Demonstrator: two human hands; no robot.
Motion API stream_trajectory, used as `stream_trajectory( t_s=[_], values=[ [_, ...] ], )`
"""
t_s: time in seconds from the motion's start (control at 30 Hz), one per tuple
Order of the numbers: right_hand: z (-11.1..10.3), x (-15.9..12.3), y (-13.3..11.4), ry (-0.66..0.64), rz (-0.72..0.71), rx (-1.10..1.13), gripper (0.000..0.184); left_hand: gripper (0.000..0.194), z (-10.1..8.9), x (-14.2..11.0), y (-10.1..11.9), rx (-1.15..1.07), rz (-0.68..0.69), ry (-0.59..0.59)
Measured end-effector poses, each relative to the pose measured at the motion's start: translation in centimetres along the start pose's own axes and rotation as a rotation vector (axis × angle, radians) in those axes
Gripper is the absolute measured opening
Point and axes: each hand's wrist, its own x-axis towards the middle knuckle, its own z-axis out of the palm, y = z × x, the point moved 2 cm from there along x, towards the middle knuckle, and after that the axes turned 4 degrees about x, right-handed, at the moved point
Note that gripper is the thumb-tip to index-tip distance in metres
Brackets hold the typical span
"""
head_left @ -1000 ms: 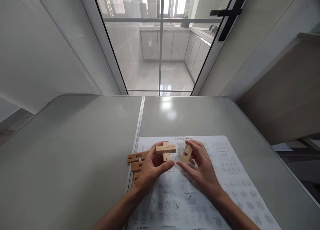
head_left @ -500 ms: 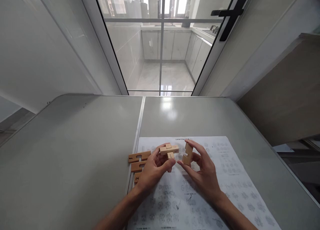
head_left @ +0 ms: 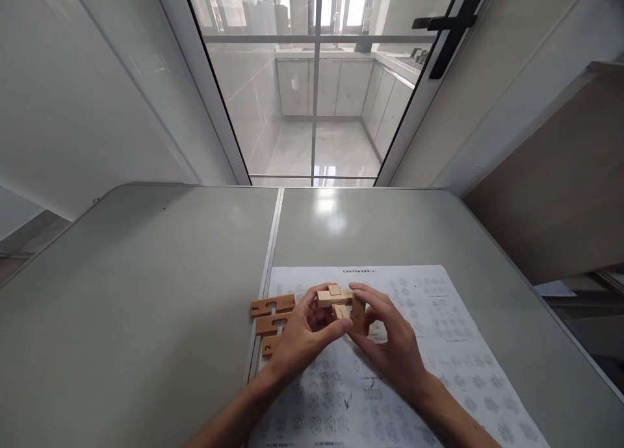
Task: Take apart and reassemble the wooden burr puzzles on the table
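My left hand (head_left: 312, 328) is closed around a small cluster of crossed wooden puzzle pieces (head_left: 330, 298), held above the paper. In my right hand (head_left: 390, 331), thumb and fingertips pinch a single notched wooden puzzle piece (head_left: 358, 313), upright against the right end of the cluster. Whether the two interlock cannot be made out. Left of my left hand lie three flat wooden pieces with cut-outs: an upper one (head_left: 263, 306), a middle one (head_left: 266, 325) and a lower one (head_left: 268, 346) marked 2, partly covered by the hand.
A large printed sheet (head_left: 439, 344) with rows of small diagrams lies under my hands. The grey table (head_left: 185, 292) has a metal seam (head_left: 273, 233) running away from me. Beyond its far edge stands a glass door (head_left: 316, 110) with a black handle (head_left: 448, 24).
My right hand has moved left, bringing its notched piece up against the cluster in my left hand. The cluster has shifted slightly right and turned a little. The flat pieces have stayed put.
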Motion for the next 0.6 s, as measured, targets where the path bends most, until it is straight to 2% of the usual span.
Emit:
stream_trajectory(
  t_s=[0.2,0.6],
  values=[
    [-0.27,-0.04,-0.08,-0.049,-0.034,0.002,0.065,0.063,-0.07,-0.06,-0.39,0.083,0.029,-0.053],
    [-0.49,0.01,-0.74,-0.002,-0.070,0.032,0.057,0.061,-0.22,-0.05,0.03,0.070,-0.036,-0.079]
  ],
)
